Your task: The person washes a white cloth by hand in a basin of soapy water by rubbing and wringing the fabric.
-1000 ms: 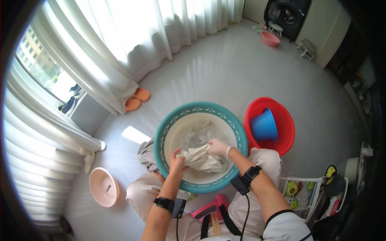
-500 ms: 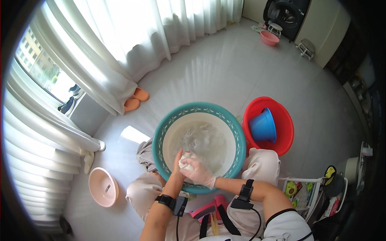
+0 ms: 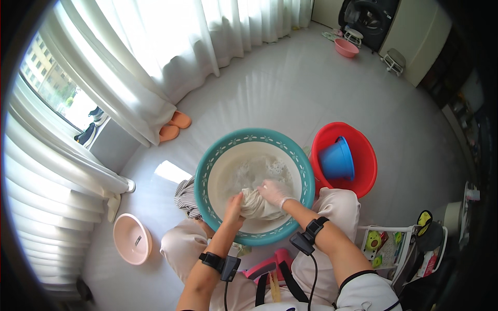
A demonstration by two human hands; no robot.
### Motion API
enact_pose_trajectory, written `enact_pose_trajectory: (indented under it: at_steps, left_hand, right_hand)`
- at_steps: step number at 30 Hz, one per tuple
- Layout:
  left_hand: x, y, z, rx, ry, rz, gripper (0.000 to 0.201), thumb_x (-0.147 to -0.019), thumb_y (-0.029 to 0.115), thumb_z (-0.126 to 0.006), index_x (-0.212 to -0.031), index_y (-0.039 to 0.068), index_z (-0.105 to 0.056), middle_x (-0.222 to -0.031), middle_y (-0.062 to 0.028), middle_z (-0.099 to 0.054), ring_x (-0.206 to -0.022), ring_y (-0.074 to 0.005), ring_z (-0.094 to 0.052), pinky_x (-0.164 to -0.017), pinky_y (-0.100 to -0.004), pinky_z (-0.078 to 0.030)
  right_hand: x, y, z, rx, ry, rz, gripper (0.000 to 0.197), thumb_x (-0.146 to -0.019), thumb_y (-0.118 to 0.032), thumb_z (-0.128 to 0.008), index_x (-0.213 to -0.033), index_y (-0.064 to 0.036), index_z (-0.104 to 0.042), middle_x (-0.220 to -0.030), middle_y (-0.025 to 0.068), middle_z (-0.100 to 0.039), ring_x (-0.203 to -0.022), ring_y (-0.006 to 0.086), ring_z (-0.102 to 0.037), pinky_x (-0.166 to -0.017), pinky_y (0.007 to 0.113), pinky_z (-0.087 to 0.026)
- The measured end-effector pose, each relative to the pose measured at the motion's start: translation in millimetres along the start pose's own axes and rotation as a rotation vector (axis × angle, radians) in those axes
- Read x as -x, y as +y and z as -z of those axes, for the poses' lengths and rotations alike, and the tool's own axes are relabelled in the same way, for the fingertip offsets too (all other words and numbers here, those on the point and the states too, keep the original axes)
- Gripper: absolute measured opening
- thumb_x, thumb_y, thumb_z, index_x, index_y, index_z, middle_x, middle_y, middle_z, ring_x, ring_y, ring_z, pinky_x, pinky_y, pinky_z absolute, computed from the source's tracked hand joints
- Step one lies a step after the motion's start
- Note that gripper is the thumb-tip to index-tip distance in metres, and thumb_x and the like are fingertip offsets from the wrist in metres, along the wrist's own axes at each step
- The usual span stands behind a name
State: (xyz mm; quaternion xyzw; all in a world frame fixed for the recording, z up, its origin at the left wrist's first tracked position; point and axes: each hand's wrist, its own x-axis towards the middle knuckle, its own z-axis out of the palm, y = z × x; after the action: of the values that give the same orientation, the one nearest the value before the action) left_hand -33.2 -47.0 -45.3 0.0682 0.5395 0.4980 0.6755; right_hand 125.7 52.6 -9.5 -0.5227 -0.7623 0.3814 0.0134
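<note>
A white wet cloth (image 3: 261,206) is stretched between my two hands over a large teal-rimmed basin (image 3: 206,171). My bare left hand (image 3: 234,208) grips the cloth's left side, near the basin's front left. On its right upper edge my right hand (image 3: 274,192), in a thin clear glove, is closed with the fingers bent round the fabric. Behind the hands lies cloudy, foamy water (image 3: 259,168) in the white interior; anything beneath its surface is hard to make out.
Right of the basin stands a red tub (image 3: 369,160) holding a blue bucket (image 3: 336,159). A striped cloth (image 3: 185,199) touches the left side. Farther left is a pale pink basin (image 3: 122,249). A white rack (image 3: 386,259) stands at my right, and orange slippers (image 3: 169,133) lie by the curtain.
The cloth was bunched up between my pressed-together hands; now it is spread out. My right hand has moved right and away from me, and my hands are farther apart.
</note>
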Motion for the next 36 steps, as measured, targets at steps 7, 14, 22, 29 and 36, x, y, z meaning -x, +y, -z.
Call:
enact_pose_trajectory:
  at_steps: [7,14,22,29,36]
  left_hand:
    - [-18.0,-22.1,-12.1,0.288,0.048,0.125,0.039,-0.094,0.044,-0.041,-0.116,0.017,-0.056,-0.116,-0.0109,-0.058,-0.110,-0.0298,-0.055,-0.091,-0.0542,-0.043]
    - [-45.3,-19.2,23.2,0.737,-0.931,-0.155,0.041,-0.094,0.047,-0.042,-0.105,0.012,-0.059,-0.104,-0.0110,-0.062,-0.096,-0.0277,-0.061,-0.084,-0.0410,-0.050]
    - [34.2,19.4,-64.3,0.278,-0.004,-0.085,0.036,-0.097,0.039,-0.040,-0.111,0.011,-0.058,-0.100,-0.0075,-0.063,-0.089,-0.0215,-0.061,-0.078,-0.0385,-0.050]
    - [60.9,67.1,-60.0,-0.380,-0.146,-0.249,0.043,-0.085,0.028,-0.066,-0.118,0.003,-0.054,-0.101,-0.0085,-0.061,-0.091,-0.0157,-0.060,-0.077,-0.0280,-0.049]
    - [83.6,95.6,-46.0,-0.341,-0.341,-0.272,0.078,-0.070,-0.003,-0.075,-0.138,0.005,-0.037,-0.121,-0.0133,-0.053,-0.107,-0.0205,-0.056,-0.090,-0.0321,-0.048]
  right_hand:
    - [14.6,3.7,-27.6,-0.230,-0.011,0.017,0.049,-0.079,-0.031,-0.066,-0.119,-0.0037,-0.058,-0.113,0.0214,-0.062,-0.102,0.0322,-0.061,-0.086,0.039,-0.048]
    - [88.7,-85.6,-15.3,-0.315,0.293,0.481,0.032,-0.081,-0.032,-0.062,-0.104,-0.0102,-0.065,-0.090,0.0170,-0.063,-0.088,0.0342,-0.062,-0.079,0.041,-0.049]
    - [60.5,-68.3,43.5,0.038,0.332,0.209,0.024,-0.086,-0.024,-0.056,-0.101,-0.0065,-0.059,-0.095,0.0151,-0.061,-0.090,0.0349,-0.060,-0.075,0.043,-0.049]
    - [37.5,-22.1,81.7,-0.389,-0.172,0.116,0.035,-0.080,-0.021,-0.065,-0.109,-0.0035,-0.059,-0.105,0.0117,-0.062,-0.098,0.0198,-0.060,-0.085,0.032,-0.047]
    - [45.7,-33.5,74.9,-0.590,-0.366,0.208,0.044,-0.076,-0.016,-0.073,-0.115,-0.0012,-0.059,-0.103,0.0096,-0.064,-0.099,0.0157,-0.059,-0.089,0.028,-0.046]
